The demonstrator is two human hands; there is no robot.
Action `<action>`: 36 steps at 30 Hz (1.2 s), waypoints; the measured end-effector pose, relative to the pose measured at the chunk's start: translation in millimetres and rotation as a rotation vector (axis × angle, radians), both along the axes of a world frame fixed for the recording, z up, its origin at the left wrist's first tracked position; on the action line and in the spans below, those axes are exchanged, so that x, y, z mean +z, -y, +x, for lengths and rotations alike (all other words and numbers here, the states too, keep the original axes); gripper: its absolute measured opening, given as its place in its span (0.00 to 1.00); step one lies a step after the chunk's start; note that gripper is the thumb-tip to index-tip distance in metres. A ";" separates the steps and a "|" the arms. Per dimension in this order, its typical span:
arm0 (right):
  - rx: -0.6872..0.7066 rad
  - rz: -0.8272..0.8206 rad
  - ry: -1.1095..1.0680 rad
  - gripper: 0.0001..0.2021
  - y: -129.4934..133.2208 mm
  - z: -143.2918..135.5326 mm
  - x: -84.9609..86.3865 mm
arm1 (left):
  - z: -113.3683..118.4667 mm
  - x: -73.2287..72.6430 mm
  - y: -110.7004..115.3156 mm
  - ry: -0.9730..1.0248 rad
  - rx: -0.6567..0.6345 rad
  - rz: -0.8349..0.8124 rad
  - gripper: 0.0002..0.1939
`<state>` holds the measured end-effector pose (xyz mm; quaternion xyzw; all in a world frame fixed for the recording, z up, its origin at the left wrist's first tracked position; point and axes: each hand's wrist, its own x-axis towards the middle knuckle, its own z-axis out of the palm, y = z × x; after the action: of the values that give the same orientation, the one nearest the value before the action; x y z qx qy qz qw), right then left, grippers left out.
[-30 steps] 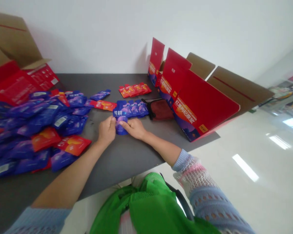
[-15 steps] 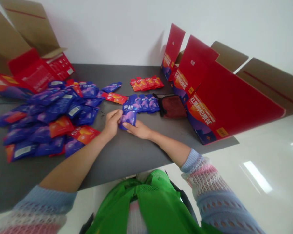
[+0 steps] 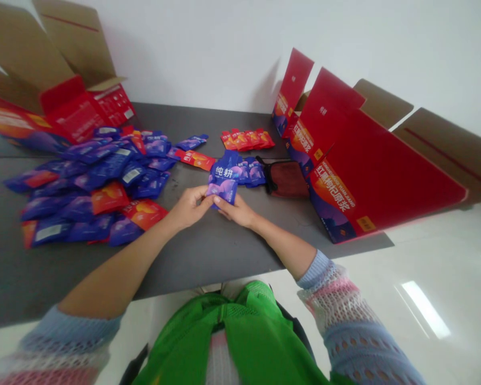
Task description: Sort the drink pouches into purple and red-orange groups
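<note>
"While both hands are on the pouch (image 3: 223, 182), how do they hold it?"

"The left hand (image 3: 190, 207) is closed, pinching its lower left side; the right hand (image 3: 237, 211) is nearly closed, thumb on the front near the bottom edge, fingers partly hidden behind."

"And where is it?"

"Over the middle of the worktop (image 3: 208, 251), print facing up; I can't tell whether it touches. It partly covers a blue row (image 3: 254, 172)."

"What lies around?"

"A red row (image 3: 248, 140) near the back edge, a brown bag (image 3: 287, 179) just right of the blue row, and an open carton (image 3: 369, 166) at the right end. Toward the left end, a mixed pile (image 3: 100, 182) lies in front of another carton (image 3: 74, 109)."
</note>
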<state>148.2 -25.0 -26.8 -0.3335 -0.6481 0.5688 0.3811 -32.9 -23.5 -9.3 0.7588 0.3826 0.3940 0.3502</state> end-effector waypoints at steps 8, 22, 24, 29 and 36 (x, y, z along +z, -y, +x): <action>-0.250 0.208 0.102 0.31 -8.9 -8.8 -5.9 | 6.0 -11.4 -2.8 -0.067 0.161 0.162 0.17; 0.245 0.331 0.322 0.26 -17.0 24.7 34.8 | 4.9 -20.6 -7.7 0.415 -0.163 -0.310 0.28; 0.251 0.303 0.305 0.26 -16.7 24.2 34.9 | 5.1 -21.6 -6.5 0.420 -0.148 -0.327 0.26; 0.266 0.276 0.466 0.27 -15.7 26.4 30.4 | -4.3 -22.8 -10.5 0.263 -0.126 -0.316 0.23; -0.036 0.594 0.476 0.22 1.5 16.9 37.6 | -4.6 -23.6 -9.2 0.006 -0.237 -0.236 0.19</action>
<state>165.1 -26.5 10.7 -0.3429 -0.8490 0.2560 0.3099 -37.5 -14.3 -32.9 0.7512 0.3329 0.3043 0.4820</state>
